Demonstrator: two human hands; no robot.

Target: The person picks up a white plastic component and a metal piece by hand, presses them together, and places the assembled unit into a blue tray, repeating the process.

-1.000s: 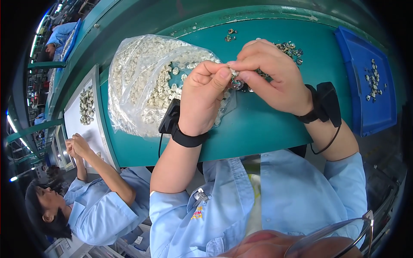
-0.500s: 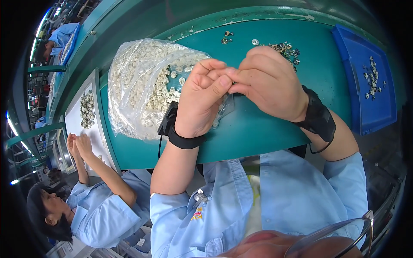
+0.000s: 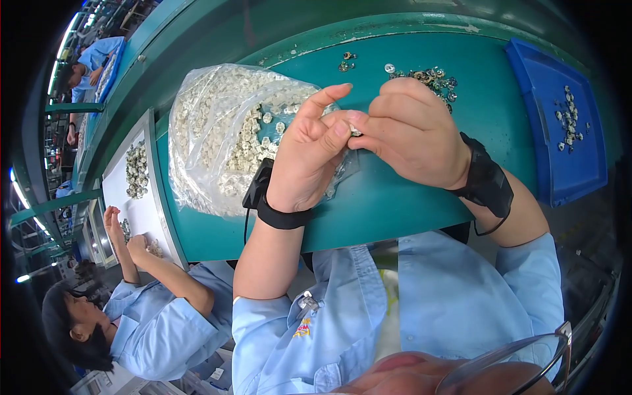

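Observation:
My left hand (image 3: 305,155) and my right hand (image 3: 420,139) meet above the green table. Between their fingertips is a small white plastic part (image 3: 355,131), mostly covered by fingers. The left thumb and fingers pinch it, while the left index finger stands raised. The right thumb and forefinger close on it from the other side, the remaining fingers curled. Beside my left hand lies a clear plastic bag (image 3: 197,141) full of small white parts, some loose at its mouth. Beyond my right hand is a pile of small shiny metal parts (image 3: 431,79).
A blue tray (image 3: 548,141) holding several small pieces stands at the right. A few metal bits (image 3: 347,62) lie at the far side of the table (image 3: 395,210). On the left, a co-worker (image 3: 158,329) works at a white tray (image 3: 135,214) with a heap of parts.
My left index finger has lifted and straightened away from the other fingertips. A white part now shows between the hands. The co-worker's hands have moved lower and apart.

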